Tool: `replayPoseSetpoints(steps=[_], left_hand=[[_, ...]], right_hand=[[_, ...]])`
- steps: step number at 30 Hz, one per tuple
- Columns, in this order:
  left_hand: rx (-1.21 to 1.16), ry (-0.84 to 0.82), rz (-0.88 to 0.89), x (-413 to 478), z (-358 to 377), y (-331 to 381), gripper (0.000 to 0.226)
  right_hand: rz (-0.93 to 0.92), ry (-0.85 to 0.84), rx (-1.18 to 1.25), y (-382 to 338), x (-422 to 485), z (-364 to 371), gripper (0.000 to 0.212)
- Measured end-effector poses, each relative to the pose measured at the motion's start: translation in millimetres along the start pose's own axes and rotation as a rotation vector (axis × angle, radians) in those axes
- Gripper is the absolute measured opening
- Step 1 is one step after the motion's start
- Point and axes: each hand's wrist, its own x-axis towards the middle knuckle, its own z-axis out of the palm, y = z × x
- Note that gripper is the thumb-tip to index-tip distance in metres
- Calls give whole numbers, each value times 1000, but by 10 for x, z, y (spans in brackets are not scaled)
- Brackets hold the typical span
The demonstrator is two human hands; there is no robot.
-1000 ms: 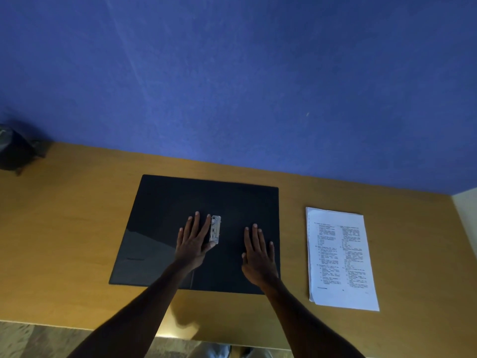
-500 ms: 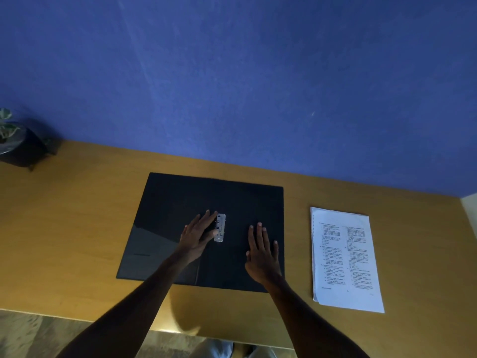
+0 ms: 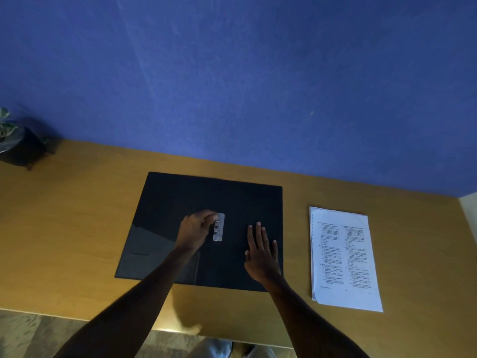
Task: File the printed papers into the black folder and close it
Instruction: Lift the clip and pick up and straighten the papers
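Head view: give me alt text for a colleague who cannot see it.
A black folder lies open on a wooden desk; the left hand fingers its metal clip while the right hand presses flat on the right half. Printed papers lie unfiled to the right, a potted plant far left.

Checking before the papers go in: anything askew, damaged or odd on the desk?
Nothing stands out. The black folder lies open and flat, left hand at its metal clip, right hand flat on it. The printed papers sit neatly stacked beside it.
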Motion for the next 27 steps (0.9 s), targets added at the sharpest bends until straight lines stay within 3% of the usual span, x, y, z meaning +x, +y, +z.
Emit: replayPoseSetpoints(steps=[6, 17, 27], left_hand=[[45, 33, 48, 255, -35, 128, 19], [687, -238, 218, 232, 143, -6, 65], [714, -336, 164, 171, 189, -82, 71]], right_hand=[[-5, -6, 13, 31, 18, 17, 81], [2, 8, 12, 54, 45, 78, 80], [1, -12, 29, 52, 36, 54, 80]])
